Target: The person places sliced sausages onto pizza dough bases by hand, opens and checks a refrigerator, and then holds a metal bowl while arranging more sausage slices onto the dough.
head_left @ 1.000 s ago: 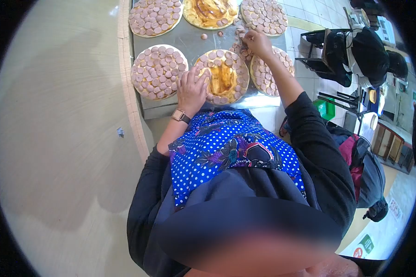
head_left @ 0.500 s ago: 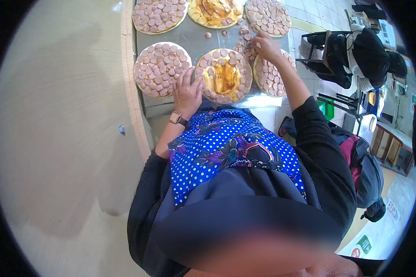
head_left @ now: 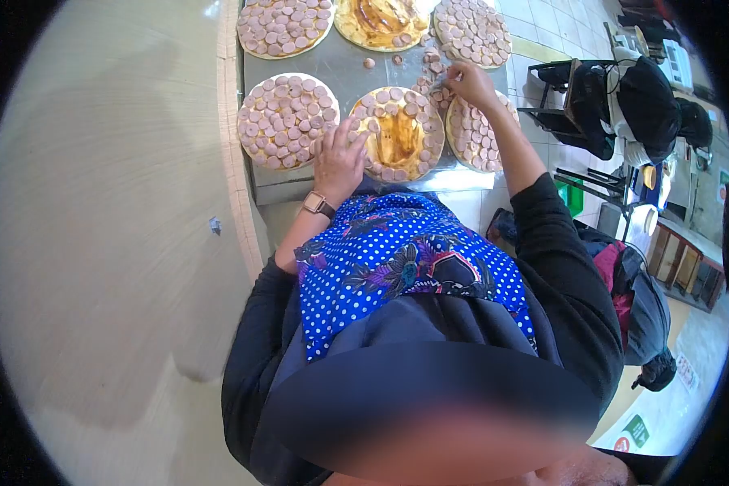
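**Two hands at the flat round doughs with pink slices**

The left hand (head_left: 338, 164) is at the left edge of the near middle dough (head_left: 397, 134). Its fingers are a bit bent and reach over the rim. I cannot tell if they grip a slice. The near middle dough has slices around its rim and a bare, saucy middle.

The right hand (head_left: 471, 86) is at the loose slices (head_left: 432, 68), between the near right dough (head_left: 476, 136) and the far right dough (head_left: 472, 32). Its fingertips are close together, but I cannot tell if a slice is in them.

The near left dough (head_left: 288, 121) is full of slices. It sits close to the left side of the metal table (head_left: 330, 74). The near right dough is by the right side.

In the back row, the far left dough (head_left: 285, 26) is full of slices, and so is the far right dough. The far middle dough (head_left: 381, 23) is mostly sauce.

A strip of bare metal runs between the rows on the left. The apron (head_left: 413, 251) is right by the table's near edge.
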